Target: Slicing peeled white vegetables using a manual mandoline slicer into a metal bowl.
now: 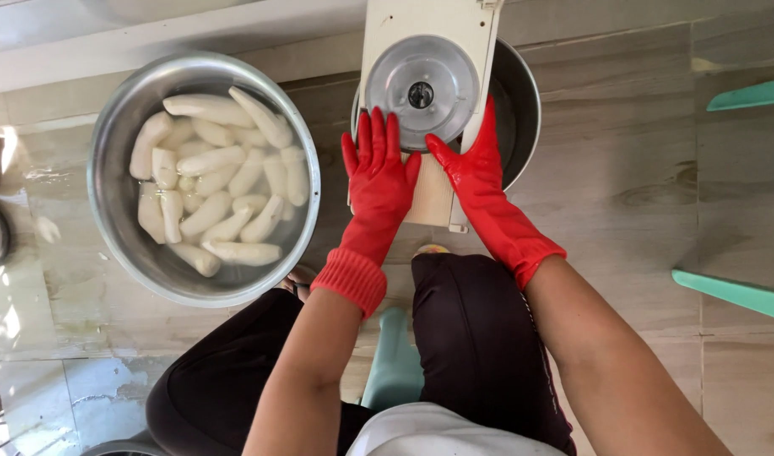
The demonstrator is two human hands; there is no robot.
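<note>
Looking down past our knees, we see both hands in red rubber gloves at a cream-coloured slicing machine (429,34) that stands on the tiled floor (640,169). Our left hand (378,169) lies flat with its fingers spread, the grip apart and clamped on nothing, its fingertips touching the lower edge of the round metal blade disc (421,89) set in the machine's face. Our right hand (474,165) rests against the right edge of the machine, thumb pointing toward the disc and the other fingers reaching up along the side; whether that grip closes around the edge we cannot tell, since the fingers lie partly behind the body. Behind the machine sits a steel bowl (522,101), only its rim and right half showing. Well to the left, apart from both hands, a larger steel basin (117,219) holds water and a heap of pale peeled cassava pieces (218,186). We sit on a low teal stool (395,363), dark trousers on either side of it, and teal furniture legs (733,291) show at the right.
</note>
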